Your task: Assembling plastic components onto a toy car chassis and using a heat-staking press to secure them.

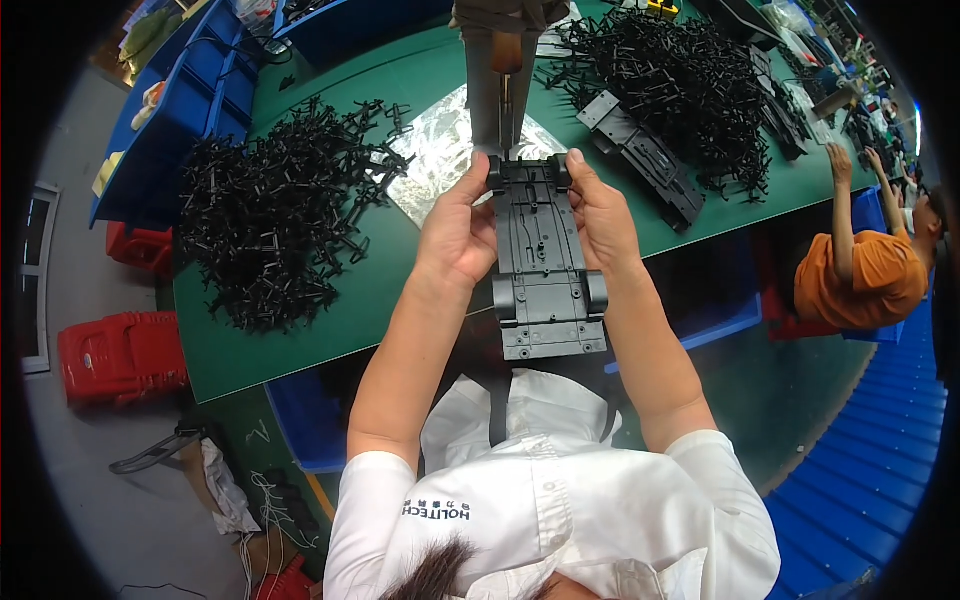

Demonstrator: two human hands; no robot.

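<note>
Between my two hands is a long black plastic toy-car chassis [545, 240] with wheel arches at its sides. My left hand [460, 230] grips its far left corner, thumb along the edge. On the opposite side my right hand [603, 215] holds the far right corner the same way. The chassis's far end lies under the tip of a hanging power screwdriver [508, 95] in an upright stand; whether the tip touches it, I cannot tell. The near end juts out over the table's front edge.
Heaps of small black plastic parts lie left [280, 215] and right [690, 80] on the green table [235, 355]. Another black chassis [645, 160] rests by the right heap. Blue bins [165, 130] and red stools [120, 355] stand left. At right sits a person in orange [865, 275].
</note>
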